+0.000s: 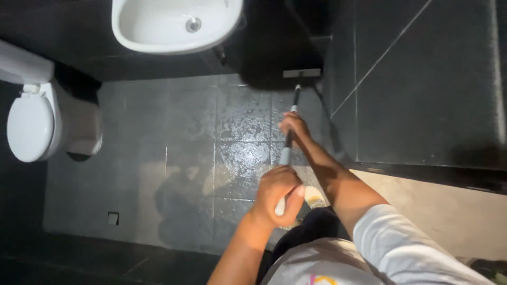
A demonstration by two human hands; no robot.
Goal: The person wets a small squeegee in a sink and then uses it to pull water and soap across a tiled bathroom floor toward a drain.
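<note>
Both hands grip the slim handle of a floor squeegee [289, 138] that runs from the lower middle of the view toward one o'clock. The left hand [275, 194] is clenched around the near end of the handle, thumb laid along it, at about six o'clock. The right hand [294, 125] is wrapped around the shaft higher up, just past the centre toward one o'clock, its arm coming in from a white sleeve [401, 248] at five o'clock. The squeegee's flat grey head [301, 73] lies crosswise on the wet grey tiled floor [185, 137] at twelve to one o'clock, close to the foot of the dark tiled wall [422, 79] that fills the three o'clock side. A white washbasin [158, 26] with a metal drain hangs at eleven to twelve o'clock, and a white toilet [37, 124] with its lid down sits at nine o'clock. A small square floor drain [113, 218] lies at eight o'clock. A light shoe [314, 196] shows just beside the left hand. No packages, labels or signs can be made out.
</note>
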